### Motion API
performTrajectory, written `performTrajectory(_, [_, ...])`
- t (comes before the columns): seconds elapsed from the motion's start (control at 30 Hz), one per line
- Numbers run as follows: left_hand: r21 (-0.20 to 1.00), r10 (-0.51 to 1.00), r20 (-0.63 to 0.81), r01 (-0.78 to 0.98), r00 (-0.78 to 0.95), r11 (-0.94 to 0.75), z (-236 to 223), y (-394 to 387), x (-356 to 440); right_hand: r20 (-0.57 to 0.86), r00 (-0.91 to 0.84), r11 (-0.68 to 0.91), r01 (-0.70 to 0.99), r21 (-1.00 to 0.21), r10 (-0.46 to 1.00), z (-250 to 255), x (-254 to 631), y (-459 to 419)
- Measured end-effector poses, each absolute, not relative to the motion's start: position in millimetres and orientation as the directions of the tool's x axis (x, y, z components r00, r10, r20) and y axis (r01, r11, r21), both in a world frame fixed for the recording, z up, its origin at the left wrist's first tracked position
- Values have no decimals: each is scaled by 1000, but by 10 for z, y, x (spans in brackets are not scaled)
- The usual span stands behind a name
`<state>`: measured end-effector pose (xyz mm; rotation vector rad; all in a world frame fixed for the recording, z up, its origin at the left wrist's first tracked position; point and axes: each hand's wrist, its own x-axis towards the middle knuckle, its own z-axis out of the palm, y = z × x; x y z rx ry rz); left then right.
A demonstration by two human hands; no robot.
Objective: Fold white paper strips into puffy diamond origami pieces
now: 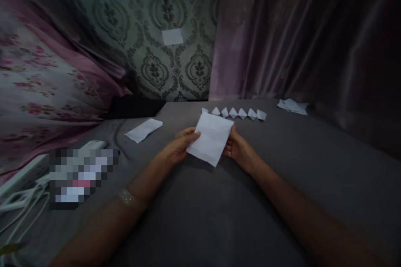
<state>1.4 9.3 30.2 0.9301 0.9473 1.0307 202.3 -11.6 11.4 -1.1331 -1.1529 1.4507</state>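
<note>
A white sheet of paper (210, 138) is held up, slightly tilted, between my two hands over the grey cloth surface (200, 217). My left hand (183, 144) pinches its left edge, with the thumb on top and the fingers behind. At the right edge, my right hand (239, 150) grips the paper near its upper corner, its fingers curled partly behind the sheet. Just beyond the paper stands a row of several small folded white paper pieces (242, 113), the leftmost partly hidden by the sheet.
White paper (144, 129) lies to the left, and more crumpled paper (293, 106) at the far right. A power strip (34, 171) with white cables and a blurred-out object (83, 179) are at the left. Black cloth (134, 107), a patterned wall and curtains (282, 29) stand behind.
</note>
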Motion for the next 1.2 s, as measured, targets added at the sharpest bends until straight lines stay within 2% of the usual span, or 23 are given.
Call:
performTrajectory(0.13, [879,849,-398,-122,347,462,60,-82,311,-196,37,-195,-45,-980,980,-53,2228,-170])
performTrajectory(0.2, [859,816,-439,-89,376,504,10,-86,360,-195,3,-195,12,-981,981,-119,2287,-189])
performTrajectory(0.33, [887,861,-358,-155,360,434,-31,36,382,-97,-176,-83,88,-993,980,-60,2274,-158])
performTrajectory(0.4, [916,913,-277,-206,300,345,-56,110,388,-90,-172,-82,54,-995,981,4,2226,-124])
performTrajectory(0.47, [938,950,-214,-225,227,265,-84,159,389,-167,-120,-172,-30,-985,979,40,2176,-109])
performTrajectory(0.57, [961,968,-194,-168,160,220,-120,173,365,-312,-96,-321,-113,-940,945,20,2137,-145])
performTrajectory(0.67, [974,974,-196,-92,114,206,-139,150,316,-342,-116,-342,16,-939,933,-58,2164,-199])
performTrajectory(0.73, [985,981,-173,-2,91,174,-139,139,288,-261,-68,-240,221,-945,963,-115,2206,-212])
performTrajectory(0.77, [987,984,-154,60,92,149,-136,138,278,-186,-35,-162,351,-922,982,-140,2226,-212])
performTrajectory(0.83, [979,988,-101,188,114,79,-135,147,265,-37,-9,-24,601,-799,999,-172,2255,-213])
performTrajectory(0.93, [942,989,5,332,148,-55,-165,190,241,46,-53,69,828,-556,998,-172,2259,-243])
performTrajectory(1.07, [810,970,128,543,205,-221,-237,258,170,96,-33,61,947,-314,995,-119,2229,-325])
performTrajectory(1.13, [707,958,161,649,237,-279,-239,257,145,159,-32,73,964,-254,987,-101,2213,-351])
performTrajectory(1.2, [561,936,235,750,263,-352,-211,219,148,255,-124,181,960,-212,959,-108,2195,-353])
